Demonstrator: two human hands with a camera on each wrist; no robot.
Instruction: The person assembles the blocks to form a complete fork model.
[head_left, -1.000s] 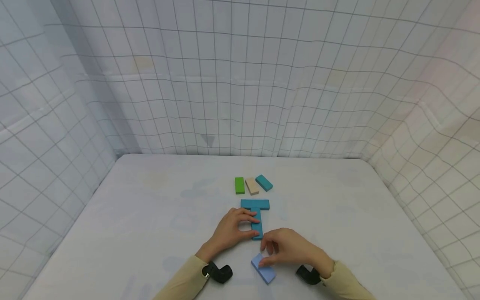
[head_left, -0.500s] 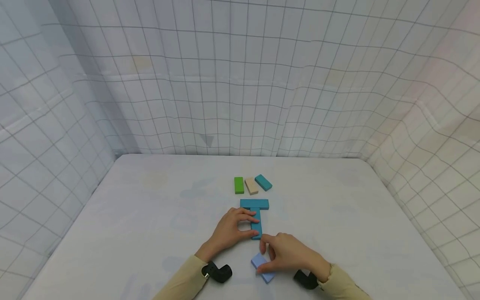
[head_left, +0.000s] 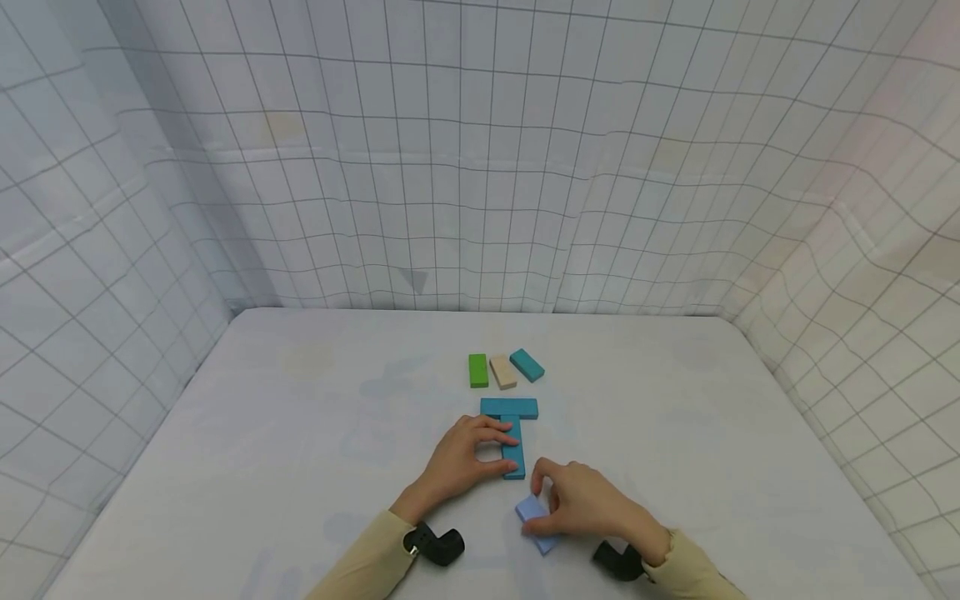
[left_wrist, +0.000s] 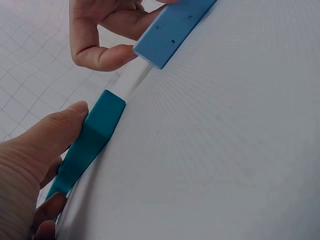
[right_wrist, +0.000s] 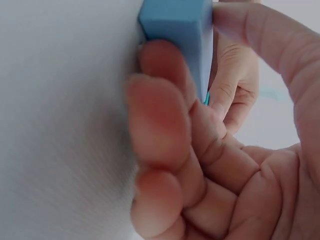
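On the table, a long teal block (head_left: 513, 454) lies pointing toward me, its far end against a crosswise teal block (head_left: 509, 407). My left hand (head_left: 463, 457) rests its thumb and fingertips on the long one; in the left wrist view its thumb lies along the edge of this teal block (left_wrist: 92, 135). Just to the right and nearer, my right hand (head_left: 588, 500) pinches a light blue block (head_left: 534, 510) between thumb and fingers. Up close in the right wrist view, fingertips (right_wrist: 162, 120) press near the light blue block (right_wrist: 172, 22); its far side is hidden.
Beyond the teal pair, a green block (head_left: 478, 371), a cream block (head_left: 503, 372) and a small teal block (head_left: 527, 365) lie in a row. Grid-patterned white curtains (head_left: 480, 167) surround the white table (head_left: 360, 375). Black wrist cameras sit on both wrists.
My right hand first slid its thumb along the light blue block, then took hold and shifted it slightly right and away from me. My left hand has stayed on the teal block.
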